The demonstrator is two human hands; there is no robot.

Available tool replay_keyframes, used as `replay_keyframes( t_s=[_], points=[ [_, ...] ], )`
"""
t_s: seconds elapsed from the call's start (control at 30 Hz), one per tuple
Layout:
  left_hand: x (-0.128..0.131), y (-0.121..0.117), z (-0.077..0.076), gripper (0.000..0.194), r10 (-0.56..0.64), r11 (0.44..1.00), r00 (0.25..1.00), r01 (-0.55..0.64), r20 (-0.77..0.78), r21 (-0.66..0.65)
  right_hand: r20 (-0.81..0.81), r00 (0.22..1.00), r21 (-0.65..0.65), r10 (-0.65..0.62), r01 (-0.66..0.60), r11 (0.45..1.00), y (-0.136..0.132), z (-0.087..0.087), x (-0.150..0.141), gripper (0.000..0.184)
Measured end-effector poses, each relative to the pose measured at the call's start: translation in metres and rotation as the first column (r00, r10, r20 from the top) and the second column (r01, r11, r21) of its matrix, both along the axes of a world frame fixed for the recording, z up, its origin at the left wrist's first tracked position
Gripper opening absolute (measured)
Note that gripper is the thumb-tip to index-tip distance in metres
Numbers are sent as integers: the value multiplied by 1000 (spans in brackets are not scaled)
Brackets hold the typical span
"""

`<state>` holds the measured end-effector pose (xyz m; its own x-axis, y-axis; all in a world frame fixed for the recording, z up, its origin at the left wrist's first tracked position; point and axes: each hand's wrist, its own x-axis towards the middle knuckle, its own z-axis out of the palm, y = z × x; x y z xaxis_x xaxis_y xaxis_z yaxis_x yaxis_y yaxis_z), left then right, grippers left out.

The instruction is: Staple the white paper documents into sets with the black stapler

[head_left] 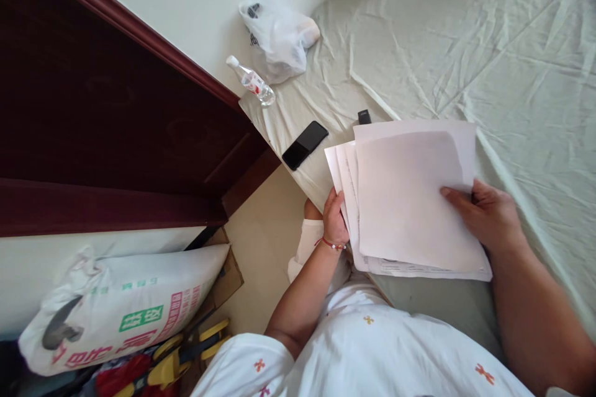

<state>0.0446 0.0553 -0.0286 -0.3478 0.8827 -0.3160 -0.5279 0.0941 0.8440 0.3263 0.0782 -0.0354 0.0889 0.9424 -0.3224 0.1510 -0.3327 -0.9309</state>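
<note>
Right hand [493, 214]: grasping the near right part of the paper stack [414, 198], thumb on the blank top sheet. Left hand [335, 220]: grasping the stack's left edge; red bracelet [333, 244] at wrist. Stack held above the near part of the cloth-covered surface [419, 62]; printed sheets show beneath the top one. Dark object [364, 116] just beyond the stack's far edge. Phone [305, 144] lies flat, left of stack. Farther left, clear bottle [252, 81], tilted in view, beside white plastic bag [282, 37].
</note>
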Motion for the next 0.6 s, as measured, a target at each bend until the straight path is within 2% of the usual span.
replay_keyframes(
  t_s=[0.07,0.17,0.2,0.23,0.33,0.37,0.43,0.53,0.6],
  points=[
    [-1,0,1,60,21,1000,1000,-21,-12,-13,-52,998,-37,-22,20,999,0,0,0,42],
    [-1,0,1,86,47,999,998,-48,-41,-17,-119,989,-64,-93,85,994,1,4,-1,44],
    [0,0,0,88,55,998,997,-55,-58,-3,-136,985,-74,-109,100,992,1,6,-1,45],
    [0,0,-1,83,64,998,994,-63,-89,14,-149,981,-83,-122,110,990,1,7,-1,46],
    [2,0,-3,42,40,999,974,-40,-224,6,-156,978,-96,-140,126,987,1,9,-2,47],
    [3,0,-3,33,30,999,970,-34,-240,-12,-153,978,-95,-141,127,987,1,9,-2,46],
    [4,1,-3,29,37,999,984,-42,-176,-27,-139,981,-86,-134,123,989,1,9,-2,45],
    [5,1,-2,37,41,999,998,-41,-44,1,-91,989,-55,-118,113,992,1,9,-3,42],
    [4,1,-3,41,-2,1000,997,2,-79,0,-58,993,-41,-106,103,994,1,8,-2,42]
  ],
)
